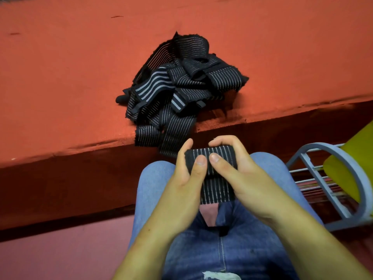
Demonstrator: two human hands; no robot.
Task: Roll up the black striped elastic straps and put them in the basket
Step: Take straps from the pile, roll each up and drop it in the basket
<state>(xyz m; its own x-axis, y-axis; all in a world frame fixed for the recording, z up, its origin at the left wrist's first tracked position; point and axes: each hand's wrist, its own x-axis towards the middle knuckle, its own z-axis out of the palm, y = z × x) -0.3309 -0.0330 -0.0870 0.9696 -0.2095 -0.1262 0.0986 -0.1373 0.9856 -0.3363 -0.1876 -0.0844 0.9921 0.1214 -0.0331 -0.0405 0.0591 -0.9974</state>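
Early stage: left hand [184, 170] and right hand [234, 166] both curl around one partly rolled strap [215, 155] below the counter [60, 87] edge, tail hanging loose, while a pile of straps [181, 87] on the counter awaits rolling.

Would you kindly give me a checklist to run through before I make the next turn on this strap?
1. Left hand grips the half-rolled black striped elastic strap: ok.
2. Right hand grips its other end: ok.
3. Roll finished: not ok, an unrolled tail hangs over the blue jeans.
4. Grey metal wire basket at the right, room inside: cannot tell.
5. Pile of loose black striped straps fully on the red ledge: not ok, ends overhang its edge.
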